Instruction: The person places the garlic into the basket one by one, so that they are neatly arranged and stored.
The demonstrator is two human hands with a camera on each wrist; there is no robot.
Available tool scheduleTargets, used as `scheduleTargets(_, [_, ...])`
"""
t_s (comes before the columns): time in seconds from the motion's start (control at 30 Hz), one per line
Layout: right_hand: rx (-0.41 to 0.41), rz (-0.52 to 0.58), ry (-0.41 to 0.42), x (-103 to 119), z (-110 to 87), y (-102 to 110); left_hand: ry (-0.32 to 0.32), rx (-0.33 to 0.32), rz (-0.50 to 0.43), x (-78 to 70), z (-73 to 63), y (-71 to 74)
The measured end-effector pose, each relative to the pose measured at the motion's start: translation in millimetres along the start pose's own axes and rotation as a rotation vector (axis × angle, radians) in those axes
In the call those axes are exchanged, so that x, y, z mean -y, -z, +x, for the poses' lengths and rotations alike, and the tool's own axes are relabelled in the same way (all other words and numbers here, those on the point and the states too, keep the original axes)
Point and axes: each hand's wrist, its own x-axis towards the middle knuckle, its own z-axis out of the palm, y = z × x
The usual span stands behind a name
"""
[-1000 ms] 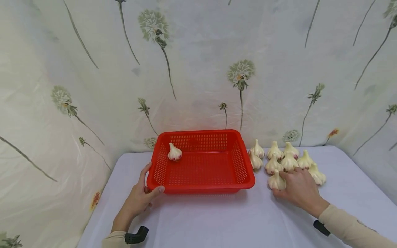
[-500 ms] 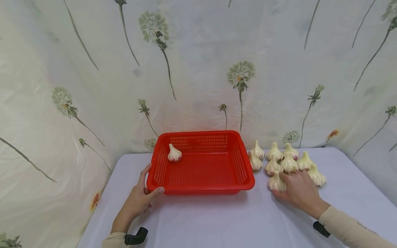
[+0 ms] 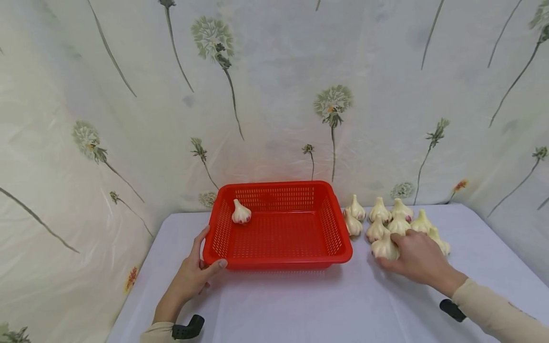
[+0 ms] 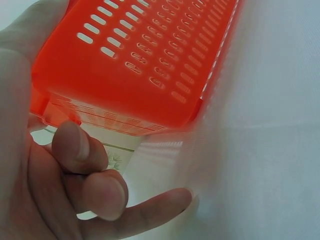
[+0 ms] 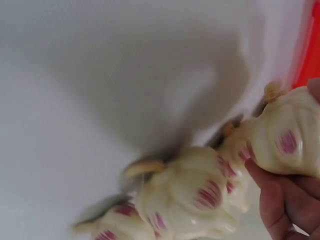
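Holding the red plastic basket (image 3: 279,260) at its near left corner with the left hand (image 3: 188,276), laying the thumb over the front rim and reaching along the left side with the index finger (bending two other fingers in the left wrist view, and stretching the little one out by the cloth). Gripping a purple-streaked garlic bulb (image 3: 384,248) between thumb and fingers of the right hand (image 3: 422,257), well apart from the left, at the near edge of the group to the basket's right. Cannot tell whether raised off the white tablecloth (image 3: 291,305) or just resting on it. See six more garlic bulbs (image 3: 399,224) clustered behind and beside that grip, then two more bulbs (image 3: 353,224) close by the basket's right wall, partly hidden by it. Find a single garlic bulb inside (image 3: 241,213), neck up, towards the basket's left end. Note the beige sleeves (image 3: 499,307) on both arms, plus a black wrist device (image 3: 188,327) at the left wrist and a similar one at the right. Hanging behind everything, dandelion-printed, in pale grey-green: see the backdrop sheet (image 3: 274,57).
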Motion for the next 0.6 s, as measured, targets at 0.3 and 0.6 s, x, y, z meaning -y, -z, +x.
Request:
scheduleTargets(0.3, [-0.023, -0.014, 0.016, 1.4, 20.4, 29.0, -0.004, -0.003, -0.004, 1.2, -0.5, -0.2])
scheduleTargets(0.6, [-0.01, 0.036, 0.015, 13.9, 47.5, 48.9, -0.009, -0.007, 0.015, -0.2, -0.6, -0.9])
